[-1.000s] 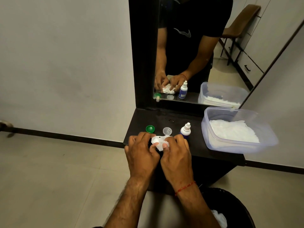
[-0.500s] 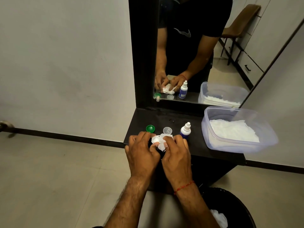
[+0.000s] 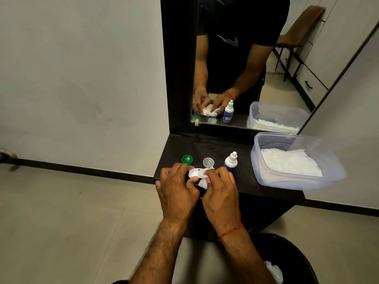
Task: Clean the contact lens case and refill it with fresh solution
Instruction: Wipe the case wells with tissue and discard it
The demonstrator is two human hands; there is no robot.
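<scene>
My left hand (image 3: 178,188) and my right hand (image 3: 221,192) meet over the front edge of the black shelf (image 3: 242,181). Between their fingertips is a crumpled white tissue (image 3: 200,177), wrapped around something small; the lens case body is hidden under tissue and fingers. Just behind the hands lie a green cap (image 3: 187,159) and a clear cap (image 3: 208,162), both off the case. A small white-and-blue solution bottle (image 3: 231,161) stands upright beside my right hand's knuckles, its nozzle tip on.
A clear plastic tub (image 3: 332,175) holding white tissues sits at the shelf's right end. A mirror (image 3: 235,68) rises behind the shelf. A black bin (image 3: 291,255) with a used tissue stands on the floor below right.
The hands stay in place while the fingers work the tissue; it has twisted and shifted slightly between the fingertips. Caps, bottle and tub have not moved.
</scene>
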